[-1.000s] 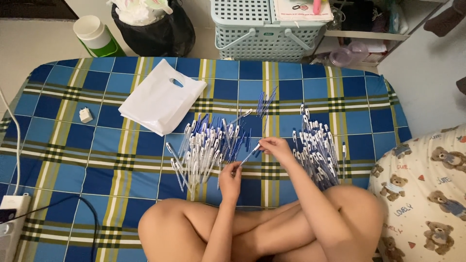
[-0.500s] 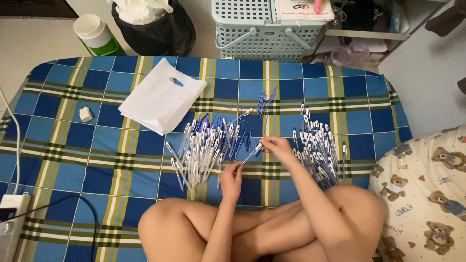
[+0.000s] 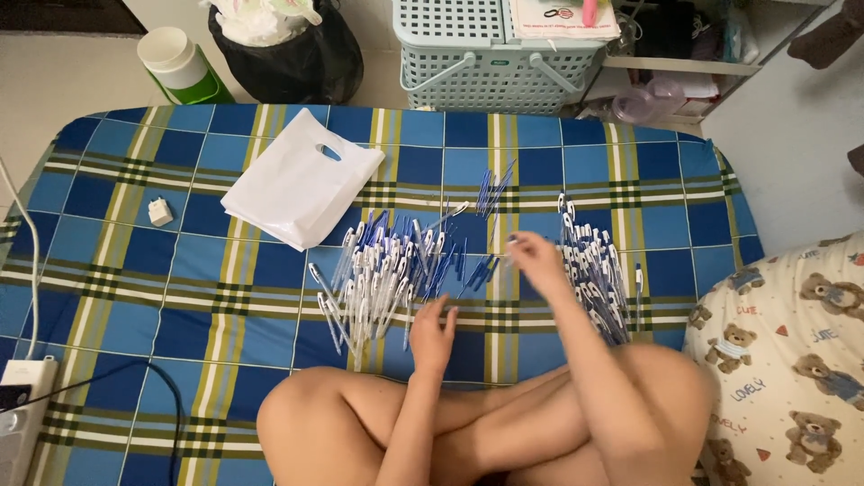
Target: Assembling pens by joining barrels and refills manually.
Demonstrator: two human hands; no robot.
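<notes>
I sit cross-legged on a blue plaid mattress (image 3: 135,270). My left hand (image 3: 433,331) rests with its fingers apart at the near edge of a big heap of white and blue pens (image 3: 382,270) and holds nothing. Further right, my right hand (image 3: 538,262) is blurred and curled around what looks like a single pen, whose pale end sticks out to the left. It hovers just left of a second, neater pile of pens (image 3: 594,274). A few thin blue refills (image 3: 490,191) lie behind the hands.
A white plastic bag (image 3: 301,184) lies flat at the back left and a small white plug (image 3: 160,211) left of it. Beyond the mattress stand a grey basket (image 3: 495,63), a black bin bag (image 3: 288,58) and a green-and-white tub (image 3: 178,61). A teddy-print pillow (image 3: 792,360) is at my right, a power strip (image 3: 18,423) at my left.
My right hand has moved from the middle, where both hands met on a pen, toward the right pile. My left hand has stayed near the left heap with its fingers spread.
</notes>
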